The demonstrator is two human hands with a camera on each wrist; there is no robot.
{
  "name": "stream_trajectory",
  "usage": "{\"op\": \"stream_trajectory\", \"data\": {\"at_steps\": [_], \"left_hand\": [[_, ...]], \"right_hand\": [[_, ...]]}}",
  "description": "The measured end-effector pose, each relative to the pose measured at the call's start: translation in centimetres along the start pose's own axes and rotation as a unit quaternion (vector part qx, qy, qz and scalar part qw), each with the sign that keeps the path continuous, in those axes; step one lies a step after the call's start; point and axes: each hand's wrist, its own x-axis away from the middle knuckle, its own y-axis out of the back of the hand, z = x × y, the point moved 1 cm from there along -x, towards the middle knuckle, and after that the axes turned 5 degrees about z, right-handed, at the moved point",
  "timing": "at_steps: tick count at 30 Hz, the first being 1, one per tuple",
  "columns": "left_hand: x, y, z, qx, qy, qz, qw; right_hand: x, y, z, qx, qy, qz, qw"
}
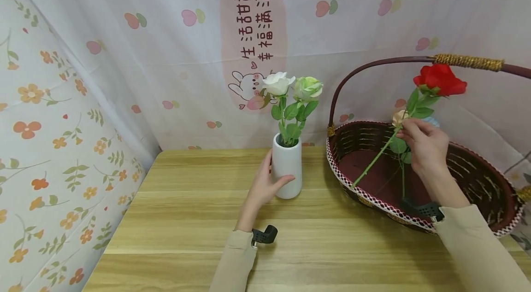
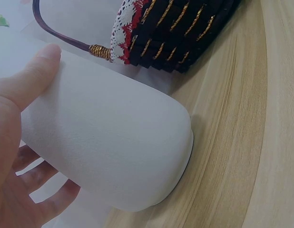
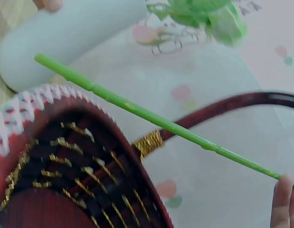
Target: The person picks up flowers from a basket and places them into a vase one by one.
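Note:
A white vase [image 1: 292, 167] stands upright on the table with a white rose [image 1: 278, 84] and a pale green rose [image 1: 308, 88] in it. My left hand [image 1: 267, 182] holds the vase from its left side, thumb across the front and fingers behind, as the left wrist view also shows. Over the basket, my right hand [image 1: 427, 144] pinches a red rose [image 1: 440, 80] by its stem, below the leaves. Its green stem [image 3: 151, 116] slants down to the left, the cut end over the basket's near rim in the head view.
The dark woven basket [image 1: 346, 177] has a lace-trimmed rim and a tall arched handle [image 1: 369, 68]. Inside it are a peach rose [image 1: 400, 118] and a light blue flower [image 1: 432, 121], partly behind my right hand. A patterned curtain [image 1: 174, 52] hangs behind the wooden table [image 1: 186, 223].

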Motion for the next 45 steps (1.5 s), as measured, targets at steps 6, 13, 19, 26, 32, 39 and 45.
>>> {"op": "stream_trajectory", "data": {"at_steps": [6,13,19,26,32,39,45], "left_hand": [[0.1,0.0,-0.1,-0.003,0.003,0.003,1.0000],[0.0,0.0,0.0,0.000,0.005,0.003,1.0000],[0.0,0.0,0.0,0.000,0.009,0.003,1.0000],[-0.1,0.0,-0.1,0.006,0.013,0.002,0.9999],[0.0,0.1,-0.1,0.005,0.012,0.005,0.9999],[0.1,0.1,-0.1,0.004,0.010,0.007,0.9999],[0.0,0.1,-0.1,0.002,0.007,0.007,0.9999]], "right_hand": [[0.9,-1.2,0.0,-0.023,-0.014,-0.001,1.000],[1.9,-2.4,0.0,-0.034,0.005,-0.007,0.999],[2.7,-3.6,-0.4,-0.054,0.016,-0.015,0.998],[3.3,-4.6,-0.7,-0.077,0.016,-0.005,0.997],[4.1,-5.7,-1.1,-0.065,0.024,0.023,0.997],[4.7,-7.3,-1.6,-0.055,0.016,0.043,0.997],[5.0,-8.7,-1.9,-0.043,0.018,0.048,0.998]]}}
